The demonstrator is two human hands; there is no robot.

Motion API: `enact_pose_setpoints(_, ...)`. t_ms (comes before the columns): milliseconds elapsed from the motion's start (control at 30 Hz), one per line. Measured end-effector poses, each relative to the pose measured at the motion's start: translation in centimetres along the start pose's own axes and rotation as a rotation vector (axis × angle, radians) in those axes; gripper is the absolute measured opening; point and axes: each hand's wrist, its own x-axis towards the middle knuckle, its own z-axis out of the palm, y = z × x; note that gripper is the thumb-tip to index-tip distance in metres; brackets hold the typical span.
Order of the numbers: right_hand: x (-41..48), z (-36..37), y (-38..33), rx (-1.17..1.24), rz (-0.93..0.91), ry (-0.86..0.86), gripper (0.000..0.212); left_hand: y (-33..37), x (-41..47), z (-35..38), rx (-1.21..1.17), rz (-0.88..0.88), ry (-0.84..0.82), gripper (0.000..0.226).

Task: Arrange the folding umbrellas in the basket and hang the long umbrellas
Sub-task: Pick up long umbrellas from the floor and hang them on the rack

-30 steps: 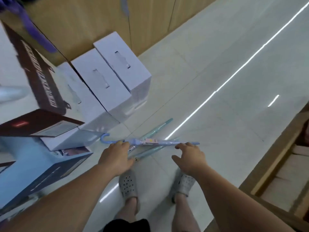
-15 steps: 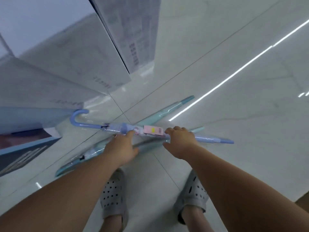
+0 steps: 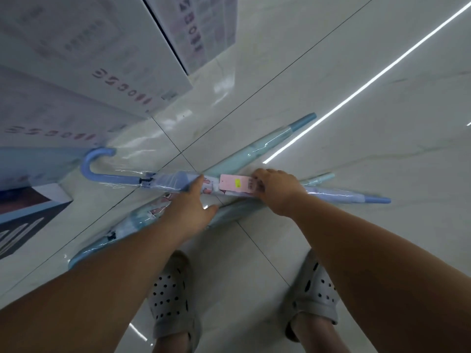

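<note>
A long periwinkle-blue umbrella (image 3: 165, 180) in clear plastic wrap lies across the floor, hook handle at the left, tip at the right, with a pink price tag (image 3: 235, 183) on its middle. My left hand (image 3: 190, 207) rests on it just left of the tag, fingers apart. My right hand (image 3: 276, 189) is curled over it just right of the tag. Under it lie two long teal umbrellas, one (image 3: 265, 147) running to the upper right, and one (image 3: 137, 217) passing beneath my left arm. No basket or hanging rail is in view.
Large white cartons (image 3: 76, 72) stand close on the left, with a blue-and-dark printed box (image 3: 28, 212) below them. The floor is glossy pale tile (image 3: 356, 85). My feet in grey perforated clogs (image 3: 170, 299) stand just below the umbrellas.
My head has dropped much closer to the floor. Both hands have come onto the blue umbrella's middle, the right one sliding left to the tag.
</note>
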Motion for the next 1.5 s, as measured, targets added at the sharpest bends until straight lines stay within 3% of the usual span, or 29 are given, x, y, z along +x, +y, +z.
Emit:
enact_pose_setpoints(200,-2.6,-1.2,-1.2,0.059,-0.12,0.01,0.029,0.0,-2.2,-0.4,-0.269,-0.114,-0.08,0.085)
enact_pose_setpoints(267,-4.3,-1.7,-1.9,0.042,-0.143,0.035,0.026,0.5,-3.6,-0.8,-0.467,-0.175,-0.082,0.067)
enact_pose_setpoints(333,-6.7,-2.3,-2.4,0.024,-0.152,0.056,0.027,1.8,-6.0,-1.4,-0.609,-0.186,-0.104,0.035)
enact_pose_setpoints(400,-9.7,-3.1,-2.7,0.008,-0.138,0.07,0.03,3.5,-8.9,-2.3,-0.692,-0.175,-0.112,0.028)
enact_pose_setpoints(600,-22.1,-8.5,-3.2,-0.014,-0.04,0.078,0.028,8.5,-19.5,-6.6,-0.706,-0.198,-0.125,0.079)
enact_pose_setpoints(733,-31.4,-14.7,-4.7,-0.013,0.01,0.134,0.027,12.1,-27.3,-10.6,-0.668,-0.164,-0.09,0.082)
enact_pose_setpoints(867,-41.8,-22.7,-7.5,0.002,0.022,0.279,0.025,16.1,-37.3,-15.3,-0.661,-0.133,-0.005,0.051)
enact_pose_setpoints(1000,-51.6,-29.7,-11.6,0.021,-0.011,0.46,0.022,20.9,-47.6,-21.2,-0.827,-0.098,-0.029,0.033)
enact_pose_setpoints(1233,-65.3,-35.5,-20.7,0.138,-0.102,0.88,0.02,24.7,-62.0,-29.8,-1.276,0.119,0.003,0.022)
enact_pose_setpoints(1400,-69.6,-37.2,-24.4,0.234,-0.174,1.058,0.02,25.6,-69.1,-33.9,-1.316,0.256,0.113,0.035)
enact_pose_setpoints(1500,-71.1,-39.4,-25.2,0.236,-0.271,1.126,0.021,26.6,-72.5,-34.9,-1.354,0.333,0.239,0.03)
